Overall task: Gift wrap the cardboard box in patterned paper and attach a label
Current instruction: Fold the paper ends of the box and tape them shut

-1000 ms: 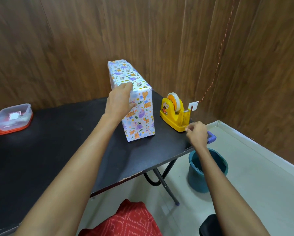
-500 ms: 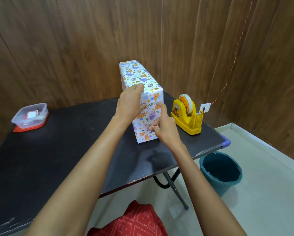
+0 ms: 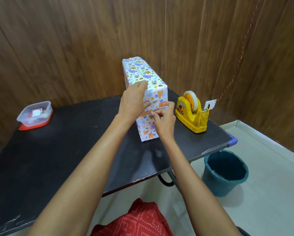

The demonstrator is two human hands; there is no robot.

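Bare forearms (image 3: 84, 167), red white-dotted garment (image 3: 134, 218)

The box (image 3: 142, 72) was white with orange and purple animals, dispenser (image 3: 192, 116) yellow, desk (image 3: 57, 150) black, tub (image 3: 34, 113) clear, lid (image 3: 35, 126) red, bin (image 3: 211, 181) teal.

It looked like a plain corner of a home or small office, serving as a makeshift wrapping spot; which of the two could not be told. Behind the grip on the wrapped box (image 3: 142, 72) rose dark wood-panelled walls (image 3: 74, 48). A black folding table (image 3: 57, 159) lay beneath it, with a yellow tape dispenser (image 3: 191, 114) just right and a clear plastic tub (image 3: 34, 114) well left. A teal bucket (image 3: 225, 172) stood on the pale floor (image 3: 270, 193), below and right.
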